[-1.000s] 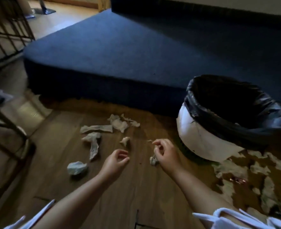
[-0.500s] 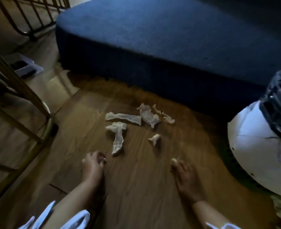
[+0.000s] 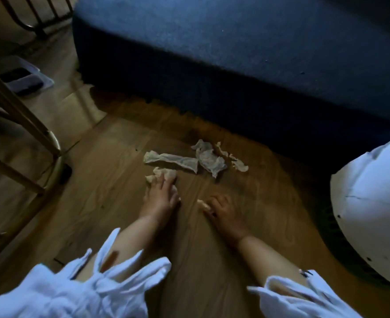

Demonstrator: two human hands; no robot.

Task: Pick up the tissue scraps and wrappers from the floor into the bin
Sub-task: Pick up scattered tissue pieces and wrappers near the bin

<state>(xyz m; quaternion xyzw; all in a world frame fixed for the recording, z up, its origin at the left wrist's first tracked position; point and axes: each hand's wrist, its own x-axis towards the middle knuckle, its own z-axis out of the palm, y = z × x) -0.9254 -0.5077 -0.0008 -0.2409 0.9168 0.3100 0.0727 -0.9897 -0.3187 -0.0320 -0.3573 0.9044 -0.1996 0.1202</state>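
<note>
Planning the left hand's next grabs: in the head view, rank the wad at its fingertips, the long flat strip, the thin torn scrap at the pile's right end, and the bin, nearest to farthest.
1. Wad: under the left hand's fingertips.
2. Long flat strip: just beyond the wad.
3. Thin torn scrap: farther right, at the pile's end.
4. Bin: far right edge.

A home, by the look of it: a living room or bedroom, dimly lit. There's a wood-plank floor (image 3: 120, 226), and a big dark-blue upholstered piece (image 3: 235, 53) runs across the back, bed or couch, can't tell which. A small white bin (image 3: 368, 214) with a black liner sits at the right, brass-coloured metal rails (image 3: 29, 125) stand at the left, and tissue scraps (image 3: 203, 159) litter the planks between.
</note>
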